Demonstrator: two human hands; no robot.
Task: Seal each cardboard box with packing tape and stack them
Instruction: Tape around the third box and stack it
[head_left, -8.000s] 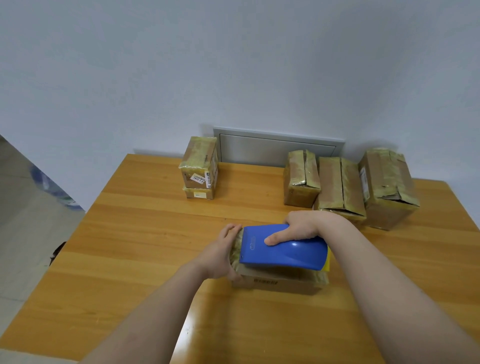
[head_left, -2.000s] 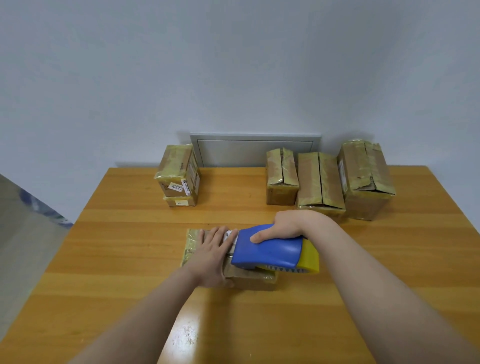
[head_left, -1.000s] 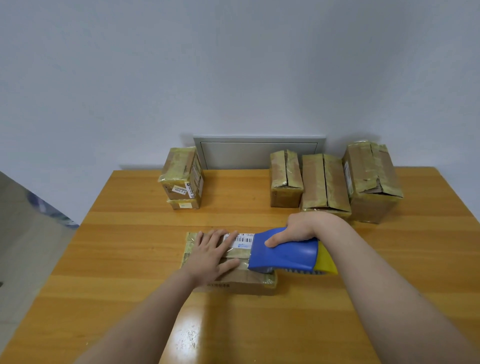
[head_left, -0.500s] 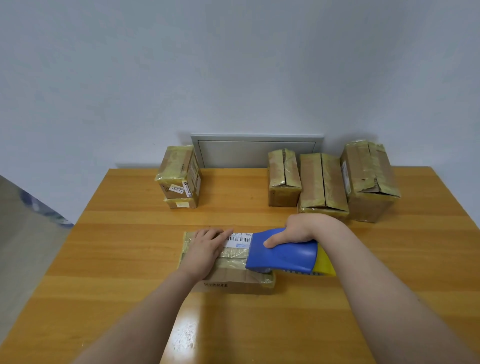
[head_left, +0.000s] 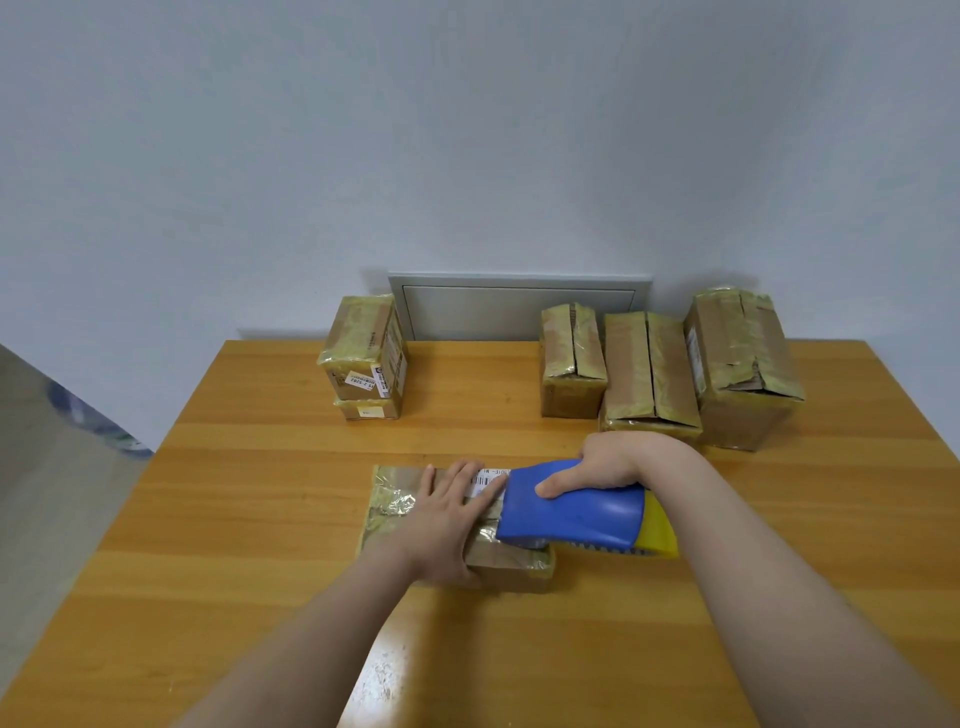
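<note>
A flat cardboard box (head_left: 395, 512) with shiny tape and a white barcode label lies in the middle of the wooden table (head_left: 260, 467). My left hand (head_left: 447, 525) presses flat on its top, fingers straight. My right hand (head_left: 608, 465) grips a blue and yellow tape dispenser (head_left: 582, 514), whose front end sits on the box's right part while its yellow tail hangs past the box's right edge. The box's right half is hidden under the dispenser.
Two taped boxes stand stacked (head_left: 366, 358) at the back left. Three more boxes stand at the back right: a small one (head_left: 571, 364), a wide one (head_left: 649, 374) and a taller one (head_left: 743, 358). A grey panel (head_left: 519, 306) is set in the wall behind.
The dispenser has travelled rightward along the box top over the last two seconds. My left hand has slid right along the top and again lies flat with spread fingers.
</note>
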